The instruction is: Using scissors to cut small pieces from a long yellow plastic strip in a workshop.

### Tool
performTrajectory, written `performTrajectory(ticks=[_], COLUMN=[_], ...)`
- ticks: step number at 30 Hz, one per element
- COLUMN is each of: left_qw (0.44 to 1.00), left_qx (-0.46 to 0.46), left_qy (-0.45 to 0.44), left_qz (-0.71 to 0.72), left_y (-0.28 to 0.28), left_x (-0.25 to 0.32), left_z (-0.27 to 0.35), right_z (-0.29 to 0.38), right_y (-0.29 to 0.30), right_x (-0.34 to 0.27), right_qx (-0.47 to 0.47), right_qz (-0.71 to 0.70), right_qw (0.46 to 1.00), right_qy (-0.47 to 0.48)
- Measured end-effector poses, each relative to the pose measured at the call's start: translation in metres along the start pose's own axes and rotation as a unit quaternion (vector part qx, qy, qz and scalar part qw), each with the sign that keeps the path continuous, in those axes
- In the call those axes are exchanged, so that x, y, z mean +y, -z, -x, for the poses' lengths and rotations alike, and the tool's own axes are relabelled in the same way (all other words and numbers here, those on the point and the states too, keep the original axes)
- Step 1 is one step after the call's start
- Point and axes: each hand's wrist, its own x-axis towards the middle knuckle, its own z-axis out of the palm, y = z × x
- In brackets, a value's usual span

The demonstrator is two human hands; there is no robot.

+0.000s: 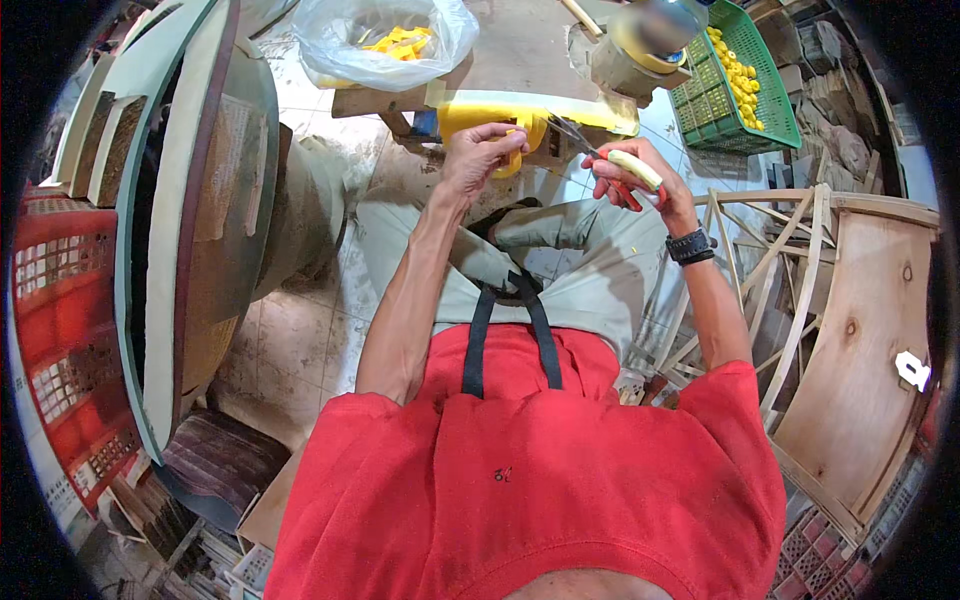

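My left hand (pixel 484 154) pinches a yellow strip (pixel 513 161) between thumb and fingertips, beside the near edge of a wooden table. In my right hand (pixel 637 176) is a pair of scissors (pixel 574 135) with red handles, one of them wrapped in a pale covering. The scissor blades stand apart, their tips pointing up and left, close to the yellow piece. Behind my hands, yellow material (pixel 465 116) hangs over the table's edge. Whether it joins the strip in my left hand, I cannot tell.
A clear plastic bag (pixel 322 45) with yellow pieces lies on the wooden table (pixel 510 64). At its right are a tape-wrapped container (pixel 619 64) and a green plastic basket (pixel 780 127) of yellow parts. A large curved panel (pixel 169 247) stands left; a wooden frame (pixel 810 277) stands right.
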Motion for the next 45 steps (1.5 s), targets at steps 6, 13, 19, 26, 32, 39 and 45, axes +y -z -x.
performTrajectory(ticks=[6,13,19,26,32,39,45], left_qw=[0.999,0.990,0.987,0.987,0.988,0.987,0.992], left_qx=[0.043,0.015,0.052,0.066,0.068,0.073,0.041], left_qy=[0.002,-0.037,-0.070,-0.058,-0.045,-0.037,-0.016], left_qz=[-0.024,0.137,0.137,0.137,0.129,0.138,0.119], left_y=[-0.004,-0.006,-0.011,-0.018,-0.020,-0.021,-0.015], left_x=[-0.005,-0.021,-0.035,-0.033,-0.030,-0.026,-0.023], left_z=[-0.007,-0.010,-0.008,-0.005,-0.002,-0.001,0.000], right_z=[0.002,0.015,0.012,-0.001,-0.003,-0.009,-0.032], right_y=[0.000,-0.068,-0.118,-0.133,-0.138,-0.141,-0.134], right_x=[0.005,0.018,0.034,0.027,0.020,0.025,0.018], right_qx=[-0.014,0.119,0.168,0.214,0.230,0.245,0.250], right_qz=[0.002,-0.163,-0.237,-0.245,-0.250,-0.243,-0.241], right_qw=[1.000,0.979,0.957,0.945,0.940,0.938,0.937], right_qy=[0.019,0.034,0.006,0.012,0.021,0.021,0.033])
